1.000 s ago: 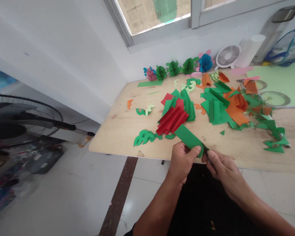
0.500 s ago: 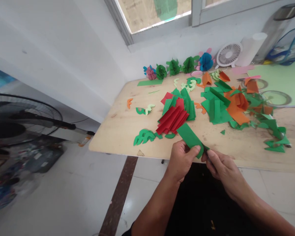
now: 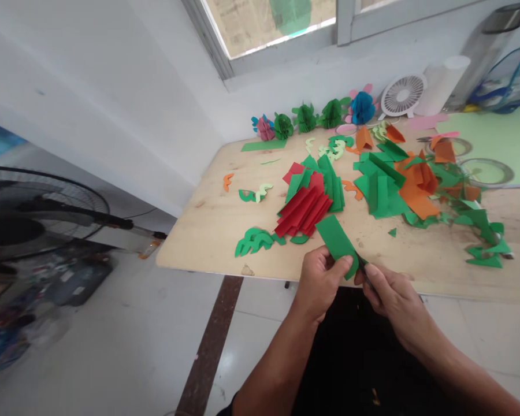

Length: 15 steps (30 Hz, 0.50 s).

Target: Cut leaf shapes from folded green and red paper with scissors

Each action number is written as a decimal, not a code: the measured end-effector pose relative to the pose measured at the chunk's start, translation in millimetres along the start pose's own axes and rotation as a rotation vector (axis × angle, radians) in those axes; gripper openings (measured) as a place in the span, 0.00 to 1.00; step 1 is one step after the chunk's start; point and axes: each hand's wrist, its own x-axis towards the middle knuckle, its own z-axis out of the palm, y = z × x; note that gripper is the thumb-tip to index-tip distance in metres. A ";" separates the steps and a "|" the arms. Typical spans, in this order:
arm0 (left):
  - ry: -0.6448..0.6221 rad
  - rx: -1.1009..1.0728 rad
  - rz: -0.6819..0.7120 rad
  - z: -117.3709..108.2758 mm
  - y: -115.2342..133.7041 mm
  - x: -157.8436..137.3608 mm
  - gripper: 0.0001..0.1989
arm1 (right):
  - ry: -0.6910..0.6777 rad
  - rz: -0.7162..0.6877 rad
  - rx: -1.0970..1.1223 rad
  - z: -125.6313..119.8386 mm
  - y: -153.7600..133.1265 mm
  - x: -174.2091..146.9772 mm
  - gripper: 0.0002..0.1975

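My left hand [image 3: 320,280] pinches a green paper strip [image 3: 335,237] between thumb and fingers, above the table's front edge. My right hand [image 3: 390,286] is closed round a pair of scissors [image 3: 361,266], whose dark blades meet the strip's right edge; the handles are mostly hidden in my fingers. Just beyond the strip lies a fanned stack of red folded papers [image 3: 305,211], with green folded papers [image 3: 331,185] behind it. Curved green cut-outs [image 3: 255,241] lie to the left of my left hand.
Green folded papers [image 3: 379,185], orange papers [image 3: 420,196] and green scraps [image 3: 485,231] spread over the table's right side. Paper honeycomb figures [image 3: 306,118] and a small white fan [image 3: 403,95] line the wall. A large floor fan [image 3: 34,225] stands left of the table [image 3: 190,242].
The green strip has turned and shifted slightly right in my left hand. The scissors' blades have moved a little against its edge. The things on the table look the same.
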 end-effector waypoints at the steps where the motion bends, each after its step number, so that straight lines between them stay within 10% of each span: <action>1: -0.005 0.005 0.003 -0.1 0.5 0.1 0.07 | 0.002 -0.002 -0.006 0.1 -0.4 0.1 0.23; 15: 0.021 -0.032 -0.022 1.7 -3.1 -1.0 0.08 | -0.002 0.010 -0.013 -0.3 -0.1 0.0 0.23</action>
